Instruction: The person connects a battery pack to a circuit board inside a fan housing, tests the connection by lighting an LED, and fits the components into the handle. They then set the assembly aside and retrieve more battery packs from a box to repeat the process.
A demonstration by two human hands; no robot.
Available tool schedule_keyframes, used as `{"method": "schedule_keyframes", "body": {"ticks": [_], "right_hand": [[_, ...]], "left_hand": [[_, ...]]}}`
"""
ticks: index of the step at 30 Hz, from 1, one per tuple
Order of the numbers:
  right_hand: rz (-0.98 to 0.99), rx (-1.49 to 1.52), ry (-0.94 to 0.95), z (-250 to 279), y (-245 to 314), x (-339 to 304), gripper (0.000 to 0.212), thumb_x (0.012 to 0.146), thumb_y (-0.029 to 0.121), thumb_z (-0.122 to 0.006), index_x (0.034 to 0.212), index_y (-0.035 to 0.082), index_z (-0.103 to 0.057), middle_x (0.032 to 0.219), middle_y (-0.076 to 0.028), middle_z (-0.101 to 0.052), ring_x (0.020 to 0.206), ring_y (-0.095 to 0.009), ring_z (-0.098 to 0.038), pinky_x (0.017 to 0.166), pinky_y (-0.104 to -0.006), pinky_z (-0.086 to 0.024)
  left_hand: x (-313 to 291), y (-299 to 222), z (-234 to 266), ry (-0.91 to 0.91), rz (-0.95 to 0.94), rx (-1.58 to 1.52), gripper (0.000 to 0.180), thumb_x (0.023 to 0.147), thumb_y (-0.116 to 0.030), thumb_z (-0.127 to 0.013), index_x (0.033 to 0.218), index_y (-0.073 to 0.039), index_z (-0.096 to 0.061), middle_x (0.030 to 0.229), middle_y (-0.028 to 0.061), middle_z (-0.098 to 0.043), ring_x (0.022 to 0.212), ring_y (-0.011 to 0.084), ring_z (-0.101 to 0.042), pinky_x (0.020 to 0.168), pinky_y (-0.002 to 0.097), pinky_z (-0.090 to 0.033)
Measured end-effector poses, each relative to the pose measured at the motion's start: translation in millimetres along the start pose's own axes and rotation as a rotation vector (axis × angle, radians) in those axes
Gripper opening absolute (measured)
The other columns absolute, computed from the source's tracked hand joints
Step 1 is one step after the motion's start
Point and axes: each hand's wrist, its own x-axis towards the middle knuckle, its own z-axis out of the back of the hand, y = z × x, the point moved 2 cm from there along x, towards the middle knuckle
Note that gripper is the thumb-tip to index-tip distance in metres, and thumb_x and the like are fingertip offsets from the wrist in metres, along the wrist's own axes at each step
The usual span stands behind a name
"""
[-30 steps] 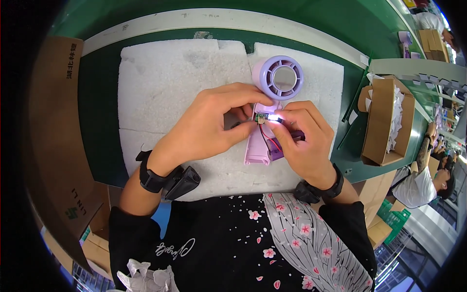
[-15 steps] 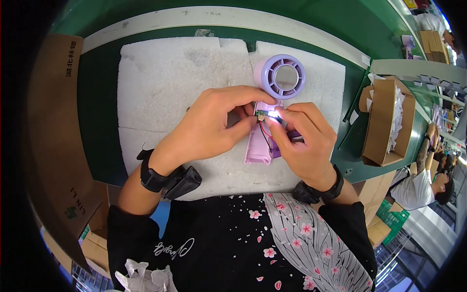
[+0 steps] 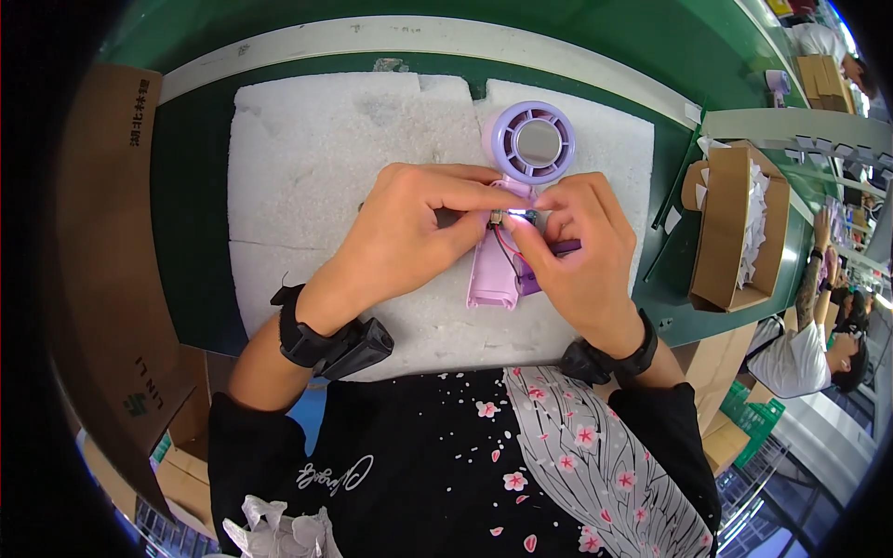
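A lilac handheld fan lies face up, its round head (image 3: pixel 537 142) beyond my hands and its opened handle shell (image 3: pixel 491 277) stretching toward me. Over the upper part of the handle, my left hand (image 3: pixel 400 223) pinches a small circuit board (image 3: pixel 497 219) between thumb and forefinger. The thumb and fingers of my right hand (image 3: pixel 588 256) close on the board's other end, where a bright white light glows. Red and black wires (image 3: pixel 506 245) run down from the board. Beside the shell, partly under my right hand, is a darker purple piece (image 3: pixel 528 279). My fingertips cover much of the board.
White foam sheets (image 3: pixel 316 167) cover the green table (image 3: pixel 186 214). A cardboard box (image 3: pixel 726 232) with white scraps stands at the right, and a large cardboard panel (image 3: pixel 107 279) rises at the left. Another person (image 3: pixel 791 358) is at work on the far right.
My left forefinger now reaches farther right across the board. The fan has shifted slightly left and away from me. My right fingers have moved on the board, and less of its light shows.
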Motion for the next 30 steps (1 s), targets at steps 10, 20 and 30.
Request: {"method": "schedule_keyframes", "body": {"ticks": [10,20,30], "right_hand": [[0.037,0.095,0.265,6,-16,8,0.025,0.074,0.002,-0.077,0.089,0.0,-0.057,0.083,-0.006,-0.057,0.061,-0.013,-0.056,0.055,-0.0249,-0.045],[0.166,0.034,0.452,30,-7,3,0.034,0.068,0.006,-0.079,0.096,0.002,-0.06,0.089,-0.007,-0.061,0.09,-0.026,-0.06,0.079,-0.0322,-0.05],[0.312,-0.196,0.317,38,-8,-10,0.018,0.07,0.007,-0.076,0.084,0.003,-0.065,0.099,-0.008,-0.066,0.09,-0.025,-0.061,0.074,-0.0324,-0.052]], "left_hand": [[4,-2,-2,0.027,-0.181,0.171,0.035,0.075,0.008,-0.054,0.102,-0.003,-0.072,0.106,0.0136,-0.065,0.09,0.0262,-0.066,0.079,0.0319,-0.054],[-1,4,2,-0.104,-0.112,0.085,0.037,0.072,0.01,-0.058,0.102,-0.004,-0.073,0.109,0.0128,-0.06,0.092,0.0223,-0.065,0.081,0.0297,-0.053],[1,5,5,-0.111,-0.112,0.136,0.034,0.071,0.006,-0.063,0.101,-0.004,-0.073,0.108,0.0124,-0.061,0.09,0.02,-0.065,0.076,0.0277,-0.052]]}}
